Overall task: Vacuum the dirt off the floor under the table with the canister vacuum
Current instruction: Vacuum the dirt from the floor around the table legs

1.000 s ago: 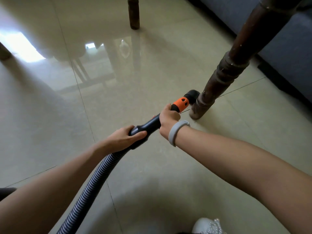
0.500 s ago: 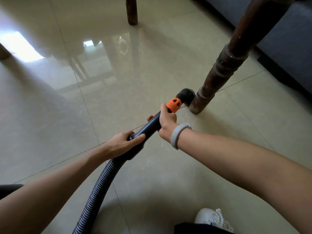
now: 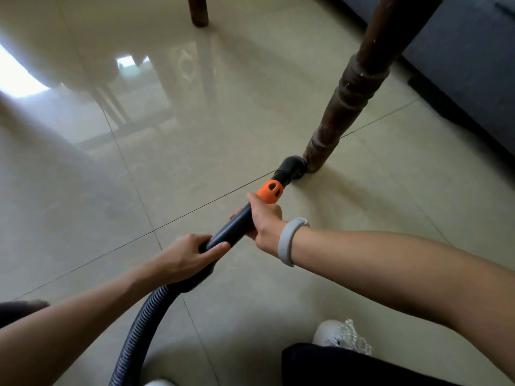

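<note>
I hold the vacuum wand [image 3: 237, 224], a dark tube with an orange collar [image 3: 269, 192] and a black nozzle [image 3: 289, 168]. The nozzle rests on the glossy beige tile floor [image 3: 195, 151], touching the foot of the near turned wooden table leg [image 3: 348, 96]. My right hand [image 3: 263, 218], with a grey wristband, grips the tube just behind the orange collar. My left hand [image 3: 186, 256] grips the handle end where the ribbed grey hose [image 3: 139, 327] joins. The hose runs down out of the bottom edge. No dirt is visible on the floor.
A second table leg [image 3: 198, 11] stands at the top centre. A dark grey sofa [image 3: 459, 59] fills the top right behind the near leg. My white shoe [image 3: 342, 334] and dark trouser leg [image 3: 348, 366] sit at the bottom right.
The nozzle has stayed against the foot of the near table leg while my view and both hands shifted slightly; my grip on the wand is unchanged.
</note>
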A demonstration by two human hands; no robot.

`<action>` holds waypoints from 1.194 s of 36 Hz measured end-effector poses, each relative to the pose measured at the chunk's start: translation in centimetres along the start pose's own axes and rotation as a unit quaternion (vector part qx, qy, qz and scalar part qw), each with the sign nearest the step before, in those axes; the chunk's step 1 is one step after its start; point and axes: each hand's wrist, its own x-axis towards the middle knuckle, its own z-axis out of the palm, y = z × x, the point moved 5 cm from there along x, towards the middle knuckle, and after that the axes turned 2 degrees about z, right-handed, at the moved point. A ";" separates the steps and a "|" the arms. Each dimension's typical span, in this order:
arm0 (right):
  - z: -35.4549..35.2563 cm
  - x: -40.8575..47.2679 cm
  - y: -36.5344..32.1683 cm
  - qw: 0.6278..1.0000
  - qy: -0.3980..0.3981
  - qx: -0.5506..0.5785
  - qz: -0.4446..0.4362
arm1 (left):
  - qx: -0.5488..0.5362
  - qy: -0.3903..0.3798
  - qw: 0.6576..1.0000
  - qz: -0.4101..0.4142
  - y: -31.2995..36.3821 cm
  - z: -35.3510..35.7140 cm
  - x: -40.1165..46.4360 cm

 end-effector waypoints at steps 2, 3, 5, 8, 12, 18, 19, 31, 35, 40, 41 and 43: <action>-1.0 0.0 1.3 1.000 0.017 -0.025 0.005 | 0.020 -0.022 1.000 0.003 -0.7 0.4 -0.4; -1.6 -0.1 1.6 0.999 0.024 -0.035 0.005 | 0.031 -0.036 0.999 0.005 -0.8 0.6 -0.5; -2.8 -0.2 1.7 0.999 0.028 -0.040 0.007 | 0.065 -0.055 0.996 0.015 -0.4 1.0 -0.3; -4.1 0.0 1.2 0.999 0.032 -0.019 0.002 | 0.146 -0.049 0.988 0.025 1.2 1.6 0.3; -6.1 0.0 1.7 0.998 0.012 0.049 0.036 | 0.239 -0.030 0.970 0.046 3.0 3.3 0.5; -9.9 0.0 0.3 0.996 0.083 0.018 0.006 | 0.271 -0.009 0.960 0.071 5.6 6.0 1.5; -10.4 0.2 0.0 0.992 0.121 -0.031 -0.014 | 0.277 -0.002 0.958 0.073 5.8 6.2 1.6; -3.7 1.5 2.5 0.975 0.112 -0.187 -0.042 | 0.171 -0.131 0.976 0.021 0.7 2.4 -0.4; -4.7 0.1 1.8 0.966 0.129 -0.217 -0.048 | 0.119 -0.183 0.975 0.030 2.3 4.0 -0.5; -8.3 0.4 0.6 0.967 0.164 -0.193 -0.031 | 0.104 -0.200 0.973 0.046 4.7 6.2 1.0; -8.4 0.7 0.4 0.966 0.166 -0.193 -0.032 | 0.104 -0.194 0.974 0.043 4.6 6.0 1.2; -7.4 1.0 0.5 0.965 0.168 -0.199 -0.036 | 0.118 -0.178 0.976 0.031 3.6 5.0 1.3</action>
